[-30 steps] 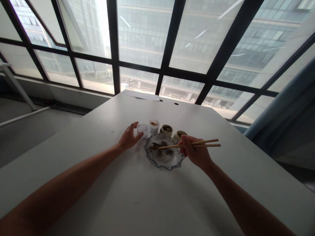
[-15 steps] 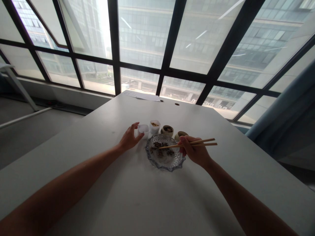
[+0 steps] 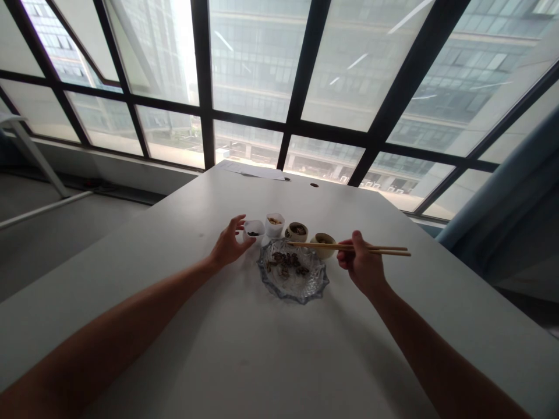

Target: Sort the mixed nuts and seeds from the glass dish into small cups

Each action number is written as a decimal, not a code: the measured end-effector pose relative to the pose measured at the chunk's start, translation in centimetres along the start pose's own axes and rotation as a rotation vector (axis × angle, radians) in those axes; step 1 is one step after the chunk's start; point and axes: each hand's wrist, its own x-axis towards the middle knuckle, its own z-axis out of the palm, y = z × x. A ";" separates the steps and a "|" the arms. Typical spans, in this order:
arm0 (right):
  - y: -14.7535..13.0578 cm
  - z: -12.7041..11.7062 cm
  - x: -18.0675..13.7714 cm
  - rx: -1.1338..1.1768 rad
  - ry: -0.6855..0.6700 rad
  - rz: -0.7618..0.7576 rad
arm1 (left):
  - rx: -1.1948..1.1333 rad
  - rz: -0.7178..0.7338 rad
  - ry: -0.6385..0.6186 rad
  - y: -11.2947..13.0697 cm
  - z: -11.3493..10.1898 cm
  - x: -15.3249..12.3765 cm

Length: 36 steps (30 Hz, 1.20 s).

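Observation:
My left hand (image 3: pixel 227 243) curves around the near left side of a small white cup (image 3: pixel 259 239), thumb at its front and fingers at its side. Dark bits lie inside that cup. In my right hand (image 3: pixel 361 265) is a pair of wooden chopsticks (image 3: pixel 312 245), pointing left. Their tips are close together near the far rim of a scalloped clear glass bowl (image 3: pixel 315 289); I cannot tell whether they pinch anything. Several dark brown pieces (image 3: pixel 286 260) lie in the bowl.
Behind the bowl stand another white cup (image 3: pixel 275 230) with yellowish-brown pieces, a beige pot (image 3: pixel 297 237) with dark pieces, and a second beige pot (image 3: pixel 325 252). Papers (image 3: pixel 257 172) lie at the far end of the white table (image 3: pixel 244 355), by the windows.
My right hand and the chopsticks have moved right, and the tips have left the bowl's middle for its far rim. More dark bits show in the left cup. My left hand has barely moved.

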 end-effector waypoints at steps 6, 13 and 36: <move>-1.6 -0.3 0.5 -0.112 0.128 -0.200 | 0.090 -0.043 -0.007 1.8 -1.0 1.4; -1.0 -0.8 1.1 -0.416 0.068 -0.505 | 0.373 0.130 -0.388 9.0 4.9 6.3; -1.1 -0.7 1.9 -0.351 0.074 -0.442 | 0.386 0.127 -0.455 9.2 9.1 9.2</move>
